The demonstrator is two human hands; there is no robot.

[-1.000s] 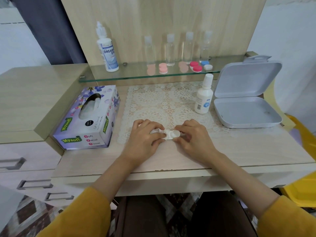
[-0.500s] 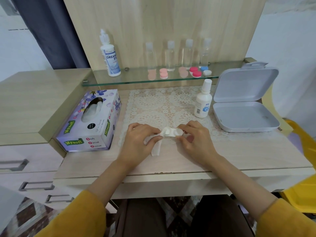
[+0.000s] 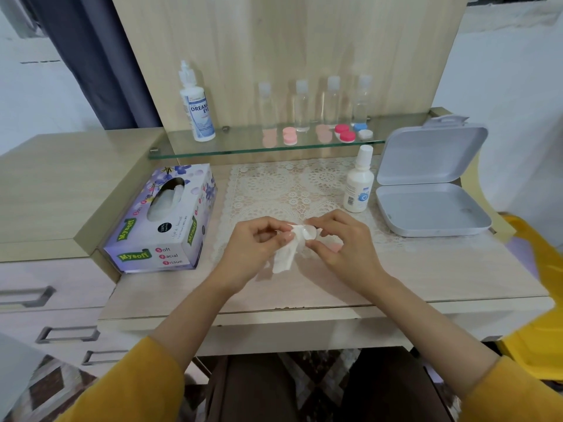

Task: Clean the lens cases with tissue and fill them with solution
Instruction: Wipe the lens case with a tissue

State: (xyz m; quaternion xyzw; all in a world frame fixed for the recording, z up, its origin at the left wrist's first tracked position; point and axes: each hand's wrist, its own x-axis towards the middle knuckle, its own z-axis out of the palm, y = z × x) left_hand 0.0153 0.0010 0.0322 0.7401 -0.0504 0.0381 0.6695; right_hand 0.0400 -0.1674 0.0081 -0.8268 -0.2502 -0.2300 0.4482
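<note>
My left hand (image 3: 256,249) pinches the tissue (image 3: 285,258), fingers curled, working a corner into the lens case (image 3: 307,233). My right hand (image 3: 345,249) grips the case's far end between thumb and fingers so it can't twist, both held just above the lace mat (image 3: 283,190). Probably the left well, but it's blurry. The solution bottle (image 3: 358,185) stands upright near my right hand, handy for filling. The tissue box (image 3: 164,220) sits within reach on the left.
</note>
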